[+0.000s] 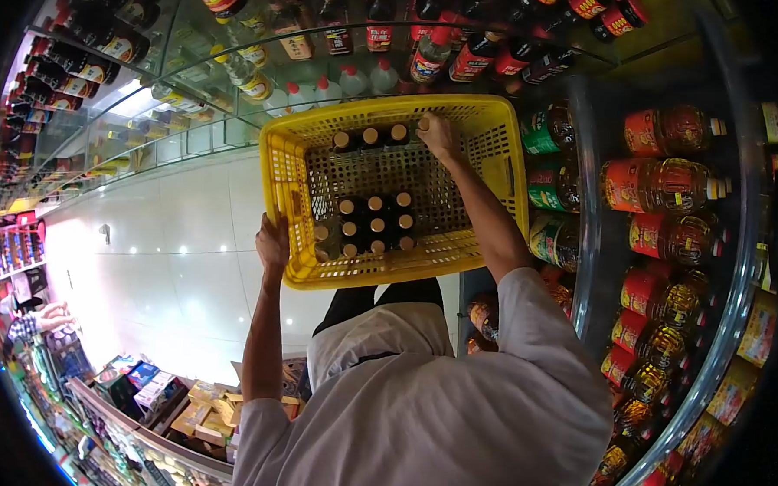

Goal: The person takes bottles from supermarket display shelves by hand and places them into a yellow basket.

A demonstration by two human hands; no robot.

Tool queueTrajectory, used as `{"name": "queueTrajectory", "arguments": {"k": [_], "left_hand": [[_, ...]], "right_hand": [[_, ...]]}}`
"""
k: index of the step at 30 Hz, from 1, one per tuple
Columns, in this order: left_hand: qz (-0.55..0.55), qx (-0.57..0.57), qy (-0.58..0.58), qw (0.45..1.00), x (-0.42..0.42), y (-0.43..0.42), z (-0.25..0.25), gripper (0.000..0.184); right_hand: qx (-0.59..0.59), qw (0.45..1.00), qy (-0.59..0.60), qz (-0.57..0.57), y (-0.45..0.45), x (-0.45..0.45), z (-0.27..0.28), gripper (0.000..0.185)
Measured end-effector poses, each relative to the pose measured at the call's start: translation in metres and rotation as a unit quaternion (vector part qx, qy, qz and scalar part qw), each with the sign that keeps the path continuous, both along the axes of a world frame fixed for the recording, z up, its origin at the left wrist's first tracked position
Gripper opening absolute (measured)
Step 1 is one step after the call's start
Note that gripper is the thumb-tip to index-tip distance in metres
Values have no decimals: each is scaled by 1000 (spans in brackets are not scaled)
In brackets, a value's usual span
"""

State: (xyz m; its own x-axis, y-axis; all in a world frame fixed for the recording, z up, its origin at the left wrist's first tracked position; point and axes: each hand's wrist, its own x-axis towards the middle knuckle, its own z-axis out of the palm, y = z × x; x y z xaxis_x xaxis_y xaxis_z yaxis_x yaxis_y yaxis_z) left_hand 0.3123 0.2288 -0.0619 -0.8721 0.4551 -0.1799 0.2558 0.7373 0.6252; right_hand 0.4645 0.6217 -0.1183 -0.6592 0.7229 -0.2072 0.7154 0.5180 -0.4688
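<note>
Across the head view, the left hand (273,240) curls around the rim of the yellow perforated plastic basket (390,269), the right hand (439,138) pinches the round cap of a bottle inside by its far wall, and open glossy floor (176,251) lies to the left.

The bare left hand (274,241) is closed at the end of a raised left forearm (265,337); the bare right hand (437,136), fingers bent together, reaches farther forward on a slanting, outstretched right forearm (490,217)
</note>
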Motion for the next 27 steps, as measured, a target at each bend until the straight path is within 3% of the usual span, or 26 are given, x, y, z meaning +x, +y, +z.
{"name": "queueTrajectory", "arguments": {"k": [7, 9, 11, 13, 15, 19, 21, 27], "left_hand": [[-5, 3, 5, 1000, 0, 2, 8, 34], [-6, 15, 15, 1000, 2, 1, 6, 33], [-8, 19, 15, 1000, 1, 0, 2, 33], [-9, 26, 14, 1000, -1, -1, -2, 33], [-16, 30, 25, 999, -2, -4, -6, 33], [-25, 41, 22, 999, -3, -6, -9, 36], [-35, 47, 24, 998, -2, -7, -8, 37], [-25, 43, 14, 999, 0, -6, -3, 40]], "right_hand": [[-33, 999, -4, 7, -21, 18, 30, 63], [-114, 977, 101, -152, -35, 38, 37, 70], [-63, 988, 112, -88, -62, 76, 47, 73], [-169, 984, 38, -46, -105, 115, 88, 71], [-172, 984, 23, 48, -138, 157, 92, 65], [-147, 985, -74, 58, -179, 199, 102, 61], [-7, 993, -5, 120, -189, 205, 100, 58], [34, 987, 68, 140, -194, 215, 81, 50]]}}
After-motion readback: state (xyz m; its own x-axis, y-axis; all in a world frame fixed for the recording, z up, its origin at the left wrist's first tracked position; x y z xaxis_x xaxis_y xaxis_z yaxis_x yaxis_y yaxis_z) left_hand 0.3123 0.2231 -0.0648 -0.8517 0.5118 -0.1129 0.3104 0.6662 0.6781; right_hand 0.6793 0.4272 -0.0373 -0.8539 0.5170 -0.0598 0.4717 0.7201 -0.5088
